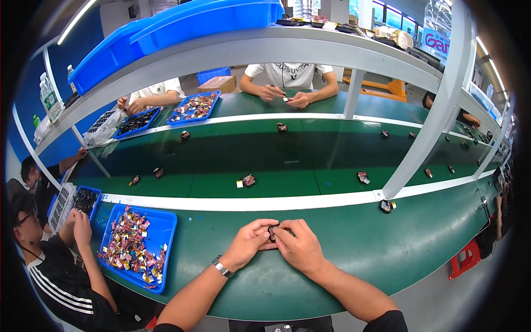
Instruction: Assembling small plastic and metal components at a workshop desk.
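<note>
My left hand (246,243) and my right hand (301,248) meet over the green bench (251,282). Between their fingertips is a small black part (272,232), mostly covered by the fingers, so its exact kind cannot be told. The left hand steadies it from the side with thumb and fingers, while the right thumb and fingertips press on it from above. Left of my hands stands a blue tray (171,238) heaped with small red, white and yellow electronic pieces (128,238). A small dark assembly (386,206) lies on the bench to the right.
Beyond a white rail (249,203), a green conveyor (215,187) carries several small assemblies (249,180). A metal post (423,127) rises at right, under an overhead shelf (310,41) holding blue bins (204,25). Co-workers sit at left and across; a red stool (466,259) stands right.
</note>
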Demonstrator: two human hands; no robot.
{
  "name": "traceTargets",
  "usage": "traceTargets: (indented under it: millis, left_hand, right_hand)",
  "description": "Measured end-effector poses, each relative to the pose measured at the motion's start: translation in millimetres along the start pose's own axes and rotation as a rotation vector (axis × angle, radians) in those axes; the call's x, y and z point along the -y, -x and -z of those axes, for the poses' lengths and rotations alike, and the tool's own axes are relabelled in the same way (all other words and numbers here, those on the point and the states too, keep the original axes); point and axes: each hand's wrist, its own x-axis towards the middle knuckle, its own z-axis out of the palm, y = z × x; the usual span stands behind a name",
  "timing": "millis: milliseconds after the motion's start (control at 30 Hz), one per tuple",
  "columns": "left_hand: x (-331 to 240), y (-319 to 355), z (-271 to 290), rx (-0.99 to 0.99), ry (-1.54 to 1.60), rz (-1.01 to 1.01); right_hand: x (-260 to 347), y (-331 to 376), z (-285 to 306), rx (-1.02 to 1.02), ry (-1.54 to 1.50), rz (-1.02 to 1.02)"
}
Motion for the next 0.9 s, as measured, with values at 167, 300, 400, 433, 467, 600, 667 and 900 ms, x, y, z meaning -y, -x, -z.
traceTargets:
  millis: [167,300,400,433,467,600,667,900]
  left_hand:
    - [0.7,2.3,-2.2,-0.023,-0.048,0.011]
    - [1.5,0.3,-0.6,-0.009,-0.041,0.006]
    - [0.3,3.9,1.1,-0.02,-0.033,0.003]
    - [1.3,3.4,1.3,-0.016,-0.03,0.001]
    - [1.3,3.1,1.0,-0.016,-0.028,0.002]
    - [1.2,-0.1,-1.4,-0.014,-0.018,0.004]
    - [1.7,-0.4,-1.7,-0.029,-0.029,0.008]
    - [9.7,-0.7,-3.4,-0.114,-0.129,-0.112]
  right_hand:
    - [0.0,-1.1,-0.8,-0.013,-0.003,-0.01]
    - [-1.8,-1.7,0.6,0.001,0.006,0.022]
    - [-0.9,-2.8,-0.8,0.003,0.025,0.05]
    - [-2.0,-2.1,-1.1,0.005,0.047,0.07]
    - [-2.4,-2.0,-1.0,0.006,0.047,0.07]
    - [-6.1,-0.5,0.4,0.01,0.075,0.087]
    - [-4.8,-2.4,1.8,0.016,0.071,0.096]
    - [0.3,-5.2,0.0,0.015,-0.311,-0.259]
